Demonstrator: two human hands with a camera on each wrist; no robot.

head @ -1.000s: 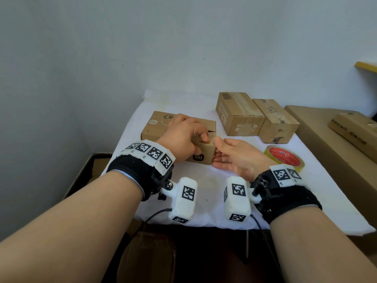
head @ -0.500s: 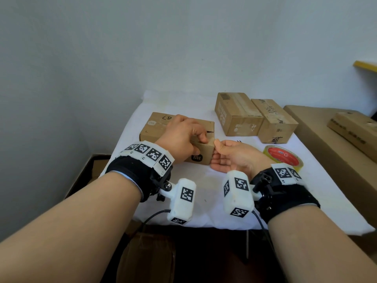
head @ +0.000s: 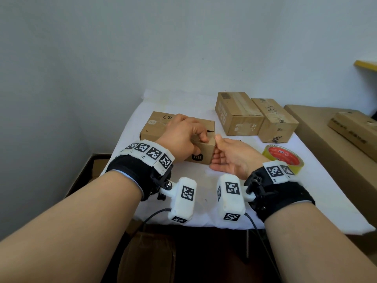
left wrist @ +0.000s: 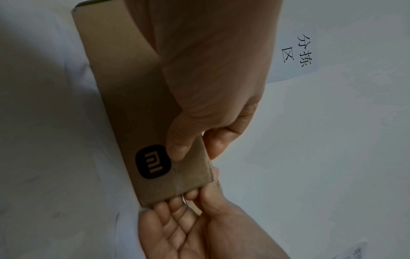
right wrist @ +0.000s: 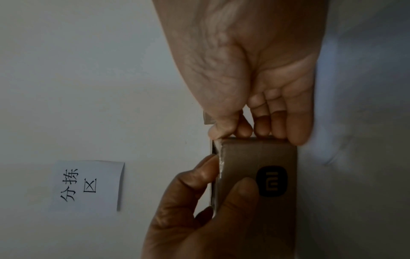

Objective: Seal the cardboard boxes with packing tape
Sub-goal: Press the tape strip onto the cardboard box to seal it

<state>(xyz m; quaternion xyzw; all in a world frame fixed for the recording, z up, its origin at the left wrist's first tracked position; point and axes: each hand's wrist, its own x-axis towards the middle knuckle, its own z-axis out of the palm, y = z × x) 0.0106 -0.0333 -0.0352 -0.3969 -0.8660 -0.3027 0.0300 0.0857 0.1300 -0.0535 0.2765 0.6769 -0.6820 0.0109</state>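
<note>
While gripping the Xiaomi box (head: pixel 201 149) corner, left hand (head: pixel 181 137) thumb in front; right hand (head: pixel 230 156) fingers flat against its end; tape roll (head: pixel 282 158) just right of right hand.

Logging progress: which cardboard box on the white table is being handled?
The logo box, nearest the person; both hands touch its right end. The two other boxes stand untouched behind.

So the counter (head: pixel 183 203) is a small one pushed into the corner, covered with a white cloth. Sitting on it: a flat cardboard box with a black logo (head: pixel 161 129) near the front left, two more cardboard boxes (head: pixel 237 113) (head: pixel 274 119) side by side and touching at the back right, and a yellow roll of packing tape (head: pixel 282 157) lying flat near the right edge.
</note>
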